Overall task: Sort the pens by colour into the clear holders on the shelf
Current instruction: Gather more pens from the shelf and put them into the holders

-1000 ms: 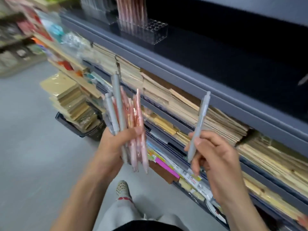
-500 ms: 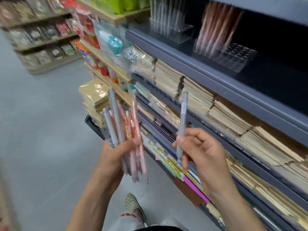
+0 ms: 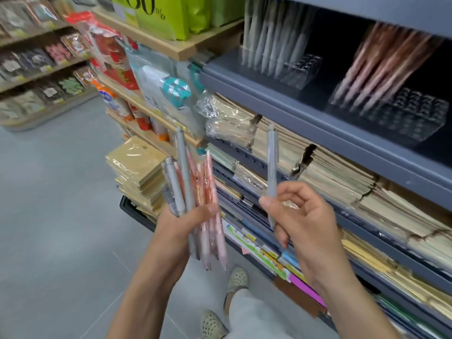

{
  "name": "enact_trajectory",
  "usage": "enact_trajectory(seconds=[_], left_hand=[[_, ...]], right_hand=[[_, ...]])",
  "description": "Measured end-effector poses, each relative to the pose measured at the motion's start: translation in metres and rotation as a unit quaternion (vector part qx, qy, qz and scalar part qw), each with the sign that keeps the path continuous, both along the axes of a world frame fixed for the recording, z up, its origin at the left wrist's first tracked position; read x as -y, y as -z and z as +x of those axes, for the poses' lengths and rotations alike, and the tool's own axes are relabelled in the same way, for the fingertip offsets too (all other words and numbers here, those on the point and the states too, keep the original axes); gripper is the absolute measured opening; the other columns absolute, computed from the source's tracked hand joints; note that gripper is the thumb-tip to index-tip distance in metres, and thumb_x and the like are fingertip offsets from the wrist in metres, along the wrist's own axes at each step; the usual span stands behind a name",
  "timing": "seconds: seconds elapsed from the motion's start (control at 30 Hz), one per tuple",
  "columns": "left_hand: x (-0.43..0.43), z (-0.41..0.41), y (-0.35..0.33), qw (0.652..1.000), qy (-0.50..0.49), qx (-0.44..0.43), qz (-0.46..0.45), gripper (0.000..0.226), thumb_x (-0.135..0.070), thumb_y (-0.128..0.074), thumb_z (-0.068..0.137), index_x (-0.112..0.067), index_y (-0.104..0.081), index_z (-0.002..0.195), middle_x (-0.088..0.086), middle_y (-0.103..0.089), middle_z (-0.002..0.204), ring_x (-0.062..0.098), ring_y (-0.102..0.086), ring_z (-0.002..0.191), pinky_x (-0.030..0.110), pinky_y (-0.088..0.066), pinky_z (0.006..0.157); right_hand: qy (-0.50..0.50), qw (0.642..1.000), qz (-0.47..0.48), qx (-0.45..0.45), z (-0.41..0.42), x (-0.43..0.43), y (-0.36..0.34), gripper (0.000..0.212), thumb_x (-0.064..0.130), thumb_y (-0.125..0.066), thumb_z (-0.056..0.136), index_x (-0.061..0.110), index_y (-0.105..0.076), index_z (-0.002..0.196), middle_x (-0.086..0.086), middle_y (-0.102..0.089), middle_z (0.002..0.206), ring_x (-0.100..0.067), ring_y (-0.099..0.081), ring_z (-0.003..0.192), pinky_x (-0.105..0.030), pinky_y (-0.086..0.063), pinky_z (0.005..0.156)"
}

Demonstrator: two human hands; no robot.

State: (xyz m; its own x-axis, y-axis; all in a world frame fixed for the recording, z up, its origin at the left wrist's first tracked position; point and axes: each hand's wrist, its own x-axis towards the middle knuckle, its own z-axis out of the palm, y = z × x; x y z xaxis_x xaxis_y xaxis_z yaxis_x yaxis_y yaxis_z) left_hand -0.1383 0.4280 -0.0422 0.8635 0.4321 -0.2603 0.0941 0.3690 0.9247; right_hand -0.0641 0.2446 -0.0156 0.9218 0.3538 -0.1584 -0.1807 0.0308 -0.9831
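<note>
My left hand (image 3: 182,223) grips a bundle of pens (image 3: 193,189), grey ones on the left and pink ones on the right, fanned upward. My right hand (image 3: 300,218) pinches a single grey pen (image 3: 272,172) upright, apart from the bundle. On the dark shelf above, a clear holder (image 3: 299,70) carries several grey pens (image 3: 274,37). To its right another clear holder (image 3: 413,113) carries several pink pens (image 3: 384,64). Both holders show free holes on their right sides.
The grey shelf edge (image 3: 318,113) runs diagonally in front of the holders. Below it lie stacks of paper notebooks (image 3: 337,172) and coloured stationery (image 3: 266,258). A wooden rack (image 3: 156,128) with packaged goods stands at left. My feet (image 3: 236,280) are on the grey floor.
The view has swung up and left, so both holders now sit in the upper right. My right hand has turned its grey pen more upright. My left hand's bundle is unchanged.
</note>
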Motion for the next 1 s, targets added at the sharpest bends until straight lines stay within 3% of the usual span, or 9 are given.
enact_trajectory(seconds=[0.1, 0.2, 0.27, 0.4, 0.57, 0.83, 1.0], left_hand=[[-0.019, 0.028, 0.000, 1.000, 0.016, 0.004, -0.002, 0.059, -0.030, -0.081, 0.050, -0.009, -0.065, 0.103, -0.001, -0.070, 0.073, 0.015, -0.069, 0.066, 0.026, -0.054, 0.055], [-0.040, 0.061, -0.002, 0.999, 0.036, 0.003, 0.008, 0.056, -0.029, -0.082, 0.051, -0.010, -0.066, 0.100, 0.003, -0.069, 0.072, 0.020, -0.068, 0.064, 0.029, -0.054, 0.053], [-0.051, 0.085, -0.003, 0.999, 0.044, 0.002, 0.008, 0.058, -0.028, -0.082, 0.051, -0.010, -0.065, 0.103, 0.003, -0.069, 0.074, 0.020, -0.068, 0.065, 0.029, -0.054, 0.055], [-0.067, 0.131, -0.002, 0.997, 0.074, 0.009, -0.008, 0.053, -0.026, -0.081, 0.051, -0.009, -0.066, 0.098, 0.003, -0.069, 0.071, 0.018, -0.068, 0.063, 0.027, -0.054, 0.055], [-0.078, 0.177, 0.004, 0.994, 0.106, 0.015, -0.031, 0.042, -0.014, -0.079, 0.059, -0.006, -0.064, 0.097, 0.006, -0.065, 0.071, 0.023, -0.064, 0.064, 0.035, -0.055, 0.055], [-0.086, 0.212, -0.001, 0.985, 0.169, 0.015, -0.042, 0.064, -0.026, -0.083, 0.053, 0.000, -0.059, 0.106, 0.004, -0.064, 0.068, 0.020, -0.061, 0.050, 0.031, -0.052, 0.040], [-0.092, 0.227, -0.003, 0.979, 0.197, 0.030, -0.027, 0.035, -0.015, -0.079, 0.063, -0.007, -0.066, 0.095, 0.003, -0.068, 0.072, 0.022, -0.066, 0.066, 0.034, -0.058, 0.063]], right_hand=[[0.010, 1.000, 0.018, -0.009, 0.026, -0.016, 0.003, 0.034, 0.033, -0.078, 0.070, 0.012, -0.060, 0.090, -0.002, -0.064, 0.076, -0.013, -0.043, 0.043, -0.024, -0.036, 0.038], [0.009, 0.999, 0.035, 0.010, 0.055, -0.034, 0.004, 0.013, 0.022, -0.073, 0.083, 0.013, -0.065, 0.088, -0.019, -0.066, 0.077, -0.018, -0.051, 0.047, -0.027, -0.047, 0.043], [0.032, 0.998, 0.039, 0.037, 0.077, -0.045, 0.003, 0.002, 0.016, -0.069, 0.088, 0.014, -0.069, 0.088, -0.018, -0.068, 0.077, -0.020, -0.058, 0.053, -0.028, -0.052, 0.050], [0.111, 0.989, 0.035, 0.091, 0.117, -0.056, -0.002, 0.007, 0.018, -0.067, 0.089, 0.021, -0.072, 0.094, -0.010, -0.072, 0.079, -0.021, -0.067, 0.062, -0.026, -0.055, 0.059], [0.189, 0.968, 0.003, 0.167, 0.150, -0.058, -0.012, 0.011, 0.017, -0.068, 0.090, 0.024, -0.072, 0.096, -0.006, -0.073, 0.082, -0.021, -0.070, 0.069, -0.024, -0.056, 0.063], [0.244, 0.955, -0.011, 0.169, 0.181, -0.068, -0.026, 0.021, 0.002, -0.055, 0.092, 0.014, -0.061, 0.108, -0.002, -0.075, 0.091, -0.020, -0.069, 0.063, -0.026, -0.055, 0.055], [0.282, 0.951, 0.026, 0.122, 0.193, -0.074, -0.026, 0.024, 0.003, -0.050, 0.087, 0.014, -0.062, 0.103, -0.015, -0.073, 0.090, -0.032, -0.072, 0.066, -0.030, -0.058, 0.060]])
